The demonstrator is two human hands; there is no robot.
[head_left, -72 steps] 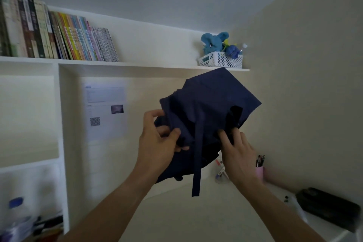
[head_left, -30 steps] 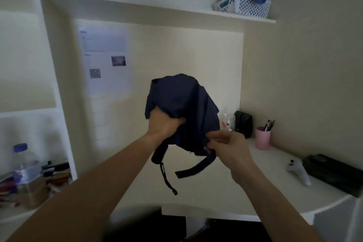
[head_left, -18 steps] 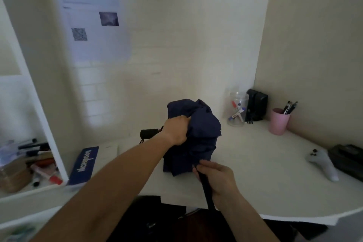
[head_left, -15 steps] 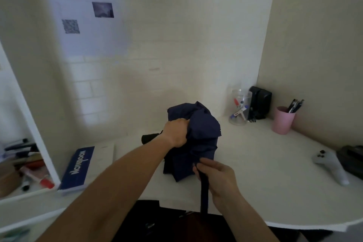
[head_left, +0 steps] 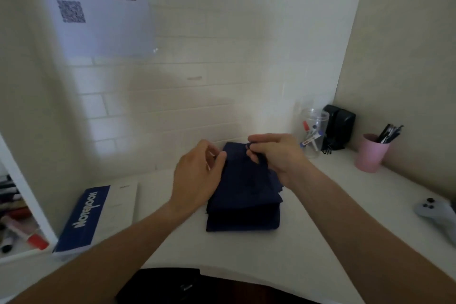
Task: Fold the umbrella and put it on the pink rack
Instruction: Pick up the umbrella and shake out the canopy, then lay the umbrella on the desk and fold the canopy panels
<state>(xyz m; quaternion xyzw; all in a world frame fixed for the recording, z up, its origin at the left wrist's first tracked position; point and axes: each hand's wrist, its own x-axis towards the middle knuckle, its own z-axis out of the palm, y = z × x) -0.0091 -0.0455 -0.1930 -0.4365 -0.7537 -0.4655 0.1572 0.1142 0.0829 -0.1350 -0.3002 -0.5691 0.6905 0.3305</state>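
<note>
The navy umbrella point(head_left: 244, 195) lies collapsed on the white desk point(head_left: 320, 224), its cloth bunched into a flat bundle. My left hand point(head_left: 197, 177) rests against the bundle's left side, fingers curled at its far edge. My right hand point(head_left: 274, 153) pinches a bit of the dark cloth or strap at the bundle's far end. The umbrella's handle is hidden under my hands. No pink rack is in view.
A blue notebook point(head_left: 86, 215) lies left of the umbrella. At the back right stand a clear jar of markers point(head_left: 312, 133), a black box point(head_left: 339, 128) and a pink pen cup point(head_left: 372, 153). A grey controller point(head_left: 436, 215) lies at the right edge.
The umbrella came down from in front of the shelves onto the desk. My right hand moved from the strap at the near side up to the bundle's far end. The camera tilted down.
</note>
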